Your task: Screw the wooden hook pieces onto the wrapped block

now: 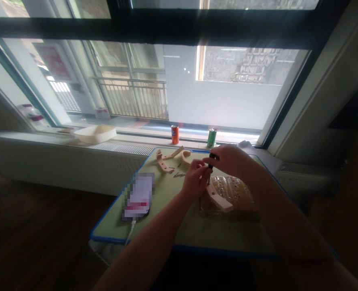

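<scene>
Item: curved wooden piece (219, 201), probably light, stiff, best held by its ends. My left hand (195, 180) is pinching its upper end; my right hand (231, 159) is gripping a dark tool (211, 156).

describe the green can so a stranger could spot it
Look at the sill under the big window, just behind the table. Two cans stand there; the green can is the right one, the orange can its neighbour.

Left hand (195, 180): forearm extended, fingers curled in a closed grip. Right hand (230, 159): touching it, just beyond, fingertips pinched together.
</scene>
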`<control>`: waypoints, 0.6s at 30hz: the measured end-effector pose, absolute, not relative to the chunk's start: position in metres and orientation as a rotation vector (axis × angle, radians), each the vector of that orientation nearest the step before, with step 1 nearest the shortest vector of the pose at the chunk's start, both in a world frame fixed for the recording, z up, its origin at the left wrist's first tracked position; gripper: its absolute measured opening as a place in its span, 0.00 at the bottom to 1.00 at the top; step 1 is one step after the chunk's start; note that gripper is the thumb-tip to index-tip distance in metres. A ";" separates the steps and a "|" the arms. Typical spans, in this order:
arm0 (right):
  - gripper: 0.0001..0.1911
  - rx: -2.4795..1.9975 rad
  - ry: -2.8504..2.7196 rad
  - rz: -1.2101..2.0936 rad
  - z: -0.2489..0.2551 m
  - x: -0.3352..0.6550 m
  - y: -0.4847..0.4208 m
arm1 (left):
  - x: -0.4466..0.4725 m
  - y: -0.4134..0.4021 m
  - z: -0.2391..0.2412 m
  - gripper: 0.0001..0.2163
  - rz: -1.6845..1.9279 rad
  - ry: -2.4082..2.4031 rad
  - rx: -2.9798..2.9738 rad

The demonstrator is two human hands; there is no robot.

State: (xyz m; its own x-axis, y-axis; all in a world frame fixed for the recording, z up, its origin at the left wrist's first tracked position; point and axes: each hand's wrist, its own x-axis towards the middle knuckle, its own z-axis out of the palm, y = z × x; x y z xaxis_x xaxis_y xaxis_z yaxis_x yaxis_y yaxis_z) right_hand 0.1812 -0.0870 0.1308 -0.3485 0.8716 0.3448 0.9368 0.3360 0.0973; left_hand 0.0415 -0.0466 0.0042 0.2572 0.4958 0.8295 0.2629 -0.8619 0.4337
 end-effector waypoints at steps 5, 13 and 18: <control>0.24 -1.562 -2.451 -0.282 0.136 0.181 -0.095 | 0.039 -0.048 0.004 0.08 1.617 0.735 2.369; 0.28 -1.667 -2.283 -0.459 0.133 0.179 -0.095 | 0.039 -0.047 0.005 0.08 1.558 0.703 2.404; 0.16 -1.522 -2.342 -0.178 0.136 0.179 -0.099 | 0.036 -0.046 0.005 0.09 1.510 0.688 2.318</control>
State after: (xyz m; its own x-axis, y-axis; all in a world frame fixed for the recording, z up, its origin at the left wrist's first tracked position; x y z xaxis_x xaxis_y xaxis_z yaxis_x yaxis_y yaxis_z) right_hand 0.1791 -0.0992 0.1361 -0.3677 0.8623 0.3483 0.9050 0.4179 -0.0791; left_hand 0.0362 -0.0455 0.0055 0.3363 0.5360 0.7743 0.2319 -0.8440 0.4835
